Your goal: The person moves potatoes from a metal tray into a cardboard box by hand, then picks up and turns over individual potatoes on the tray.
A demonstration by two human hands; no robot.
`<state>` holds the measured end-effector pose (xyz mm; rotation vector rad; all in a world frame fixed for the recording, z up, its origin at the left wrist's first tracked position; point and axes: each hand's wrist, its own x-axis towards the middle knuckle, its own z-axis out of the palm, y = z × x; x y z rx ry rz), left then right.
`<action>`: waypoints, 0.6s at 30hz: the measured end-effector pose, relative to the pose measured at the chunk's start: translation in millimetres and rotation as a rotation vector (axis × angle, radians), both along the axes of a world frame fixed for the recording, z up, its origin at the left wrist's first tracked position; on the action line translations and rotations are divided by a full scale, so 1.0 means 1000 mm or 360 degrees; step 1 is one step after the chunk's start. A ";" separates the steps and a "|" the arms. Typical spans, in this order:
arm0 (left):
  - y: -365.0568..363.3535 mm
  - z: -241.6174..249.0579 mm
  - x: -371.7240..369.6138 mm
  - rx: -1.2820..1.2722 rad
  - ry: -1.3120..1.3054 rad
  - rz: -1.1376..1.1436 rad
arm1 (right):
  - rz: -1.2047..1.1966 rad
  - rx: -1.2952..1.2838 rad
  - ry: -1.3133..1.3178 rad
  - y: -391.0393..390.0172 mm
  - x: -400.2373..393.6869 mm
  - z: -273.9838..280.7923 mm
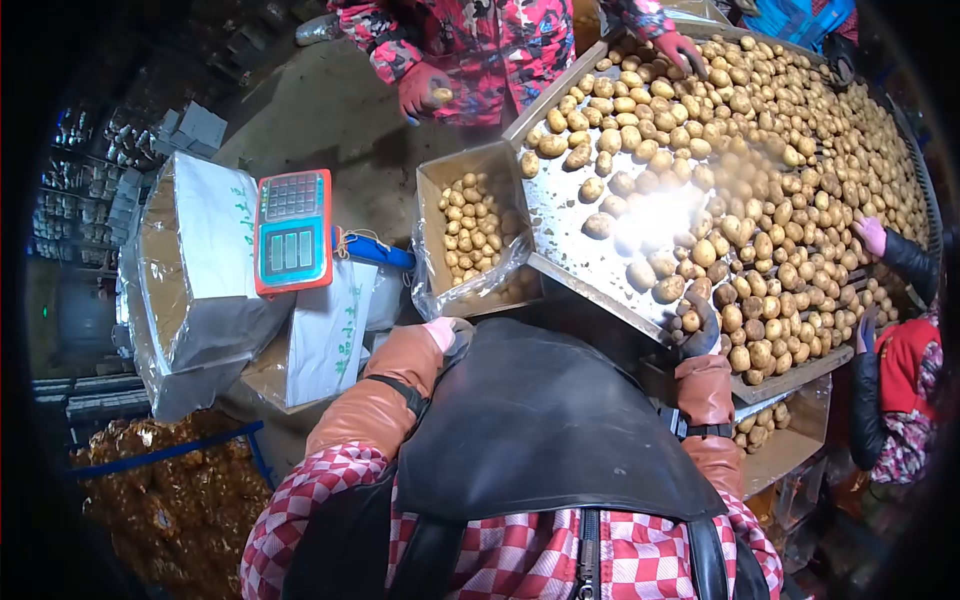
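Observation:
My right hand (703, 332), in a dark glove, is at the near edge of the sorting table (560, 225), its fingers curled around a few potatoes (689, 320). Loose potatoes (780, 270) surround it and cover most of the table. My left hand (459, 338), in a greyish glove, is low beside my black apron (550, 420), just below the near side of a plastic-lined carton (430, 215). Its fingers look curled; whether anything is in them is hidden. Small potatoes (470, 228) partly fill that carton.
A red and blue scale (292, 235) rests on white cartons (215, 235) at left. Opposite stands a person in a patterned jacket (500, 50), one gloved hand (425, 92) holding a potato. Another person's gloved hand (871, 236) reaches in from the right. A potato carton (800, 430) sits below the table.

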<state>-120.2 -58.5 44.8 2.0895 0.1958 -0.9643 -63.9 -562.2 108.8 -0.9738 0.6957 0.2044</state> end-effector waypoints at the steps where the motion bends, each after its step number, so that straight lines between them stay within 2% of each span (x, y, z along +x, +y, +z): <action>1: -0.007 0.019 0.011 -0.0014 0.0016 0.0003 | -0.0061 0.0034 0.0060 -0.001 0.001 -0.007; 3: -0.012 0.038 0.027 0.0125 0.0155 -0.0223 | -0.0116 0.0024 0.0123 -0.002 0.004 -0.014; 4: -0.004 0.021 0.025 0.0094 -0.0043 -0.0350 | -0.0105 -0.0025 0.0144 -0.004 0.004 -0.016; 7: -0.011 0.034 0.031 -0.0086 -0.0065 -0.0403 | -0.0047 -0.0178 0.0234 0.008 0.005 -0.003; 8: -0.020 0.064 0.039 -0.0161 0.0040 -0.0452 | -0.0164 -0.0199 0.0239 0.012 0.006 -0.003; 9: -0.022 0.063 0.043 -0.0184 0.0064 -0.0441 | -0.0281 -0.0222 0.0242 0.017 0.006 -0.003; 11: -0.022 0.056 0.049 -0.1102 0.0332 0.0242 | -0.0249 -0.0214 0.0163 0.022 0.007 0.004; 13: -0.013 0.064 0.075 -0.1678 0.0510 0.1183 | -0.0337 -0.0288 0.0221 0.031 0.009 0.003; 14: -0.017 0.093 0.096 -0.1501 0.0382 0.1690 | -0.0184 -0.0276 0.0135 0.017 0.004 -0.013; 15: 0.006 0.044 0.106 -0.1478 0.0236 0.1584 | -0.0179 -0.0299 0.0174 0.027 0.006 -0.005; 16: -0.005 0.089 0.132 -0.0537 0.0036 0.1564 | -0.0228 -0.0384 0.0244 0.048 0.012 0.017; 17: 0.009 0.060 0.147 -0.0485 -0.0103 0.1575 | -0.0277 -0.0468 0.0312 0.061 0.016 0.026; 18: 0.016 0.042 0.168 -0.0039 -0.0325 0.1181 | -0.0277 -0.0454 0.0330 0.055 0.015 0.021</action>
